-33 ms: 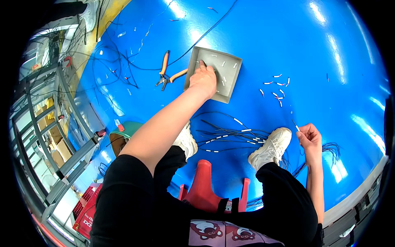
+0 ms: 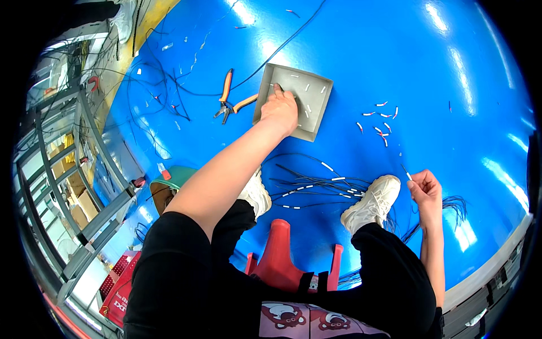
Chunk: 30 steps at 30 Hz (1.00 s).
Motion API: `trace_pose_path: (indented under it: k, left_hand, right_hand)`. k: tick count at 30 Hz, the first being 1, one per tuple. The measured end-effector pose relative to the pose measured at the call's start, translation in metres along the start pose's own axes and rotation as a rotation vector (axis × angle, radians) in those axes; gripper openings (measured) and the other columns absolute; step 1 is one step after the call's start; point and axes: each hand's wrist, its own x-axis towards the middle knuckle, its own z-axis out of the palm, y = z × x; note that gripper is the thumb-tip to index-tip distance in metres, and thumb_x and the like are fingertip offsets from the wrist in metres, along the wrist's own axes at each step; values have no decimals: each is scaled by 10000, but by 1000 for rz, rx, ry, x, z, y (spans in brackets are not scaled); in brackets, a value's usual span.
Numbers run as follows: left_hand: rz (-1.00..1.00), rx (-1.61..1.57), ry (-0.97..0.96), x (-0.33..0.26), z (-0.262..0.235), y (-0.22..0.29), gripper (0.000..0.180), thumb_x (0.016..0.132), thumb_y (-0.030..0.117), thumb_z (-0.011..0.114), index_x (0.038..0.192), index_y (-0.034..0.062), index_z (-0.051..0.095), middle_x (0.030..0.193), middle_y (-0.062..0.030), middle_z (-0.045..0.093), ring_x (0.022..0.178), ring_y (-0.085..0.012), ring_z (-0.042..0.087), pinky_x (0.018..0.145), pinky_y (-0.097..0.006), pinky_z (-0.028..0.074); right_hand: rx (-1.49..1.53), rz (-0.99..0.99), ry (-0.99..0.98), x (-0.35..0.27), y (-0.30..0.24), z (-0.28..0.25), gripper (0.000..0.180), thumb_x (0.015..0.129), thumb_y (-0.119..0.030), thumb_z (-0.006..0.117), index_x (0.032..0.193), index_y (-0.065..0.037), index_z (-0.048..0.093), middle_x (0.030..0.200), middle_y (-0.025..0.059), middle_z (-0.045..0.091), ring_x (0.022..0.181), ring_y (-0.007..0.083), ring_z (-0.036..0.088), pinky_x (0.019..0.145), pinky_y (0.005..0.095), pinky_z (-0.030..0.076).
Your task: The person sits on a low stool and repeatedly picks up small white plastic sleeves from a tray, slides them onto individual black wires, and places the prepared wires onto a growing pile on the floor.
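My left hand reaches into a shallow grey square tray on the blue floor. Its fingers draw together over the tray bottom beside a small white sleeve; whatever they pinch is hidden. More white sleeves lie scattered in the tray. At the right, my right hand pinches a thin dark wire with a white sleeve near its tip. Pliers with orange handles lie spread left of the tray, one handle by its wall.
Several red-and-white wire pieces lie right of the tray. Black wires with white sleeves stretch between my shoes. A red stool is beneath me, a green container to its left. Metal frames stand at the left; loose cables lie nearby.
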Motion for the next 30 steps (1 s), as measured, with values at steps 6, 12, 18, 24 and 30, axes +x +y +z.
trace_pose_path:
  k: [6,12,18,24,30]
  left_hand:
    - [-15,10,-30,0,7,1,480,814,29,561,1258,-75,409,1505,-288,228,1255,-379,458,987,-422,469]
    - [-11,30,-29,-4,7,1,494,810,35,569,1264,-76,410,1506,-281,235,1267,-373,452,996,-412,465]
    - [11,44,-37,-12,3,0,473,805,27,561,1250,-77,436,1502,-284,250,1268,-373,455,1002,-417,453]
    - [56,68,-114,-22,2,-2,462,826,55,536,1258,-77,439,1492,-285,278,1273,-376,452,1020,-422,434]
    - [35,80,-104,-18,5,-5,451,837,70,521,1262,-60,445,1502,-260,280,1289,-363,440,1020,-426,432]
  right_hand:
    - [4,-28,17,0,1,2,83,877,-30,638,840,-79,582,706,-66,538,587,7,415,515,182,304]
    - [-3,-39,13,1,2,1,84,880,-35,641,839,-79,582,702,-66,536,586,6,415,516,180,302]
    - [13,-19,1,0,2,-2,59,873,11,628,877,-40,601,767,-32,605,620,11,468,544,180,355]
    - [7,-15,-10,1,2,-3,63,872,14,626,871,-43,600,762,-33,601,621,10,468,543,181,355]
    - [-10,-25,17,1,4,0,74,871,-40,643,848,-83,588,675,-75,525,569,6,406,503,183,292]
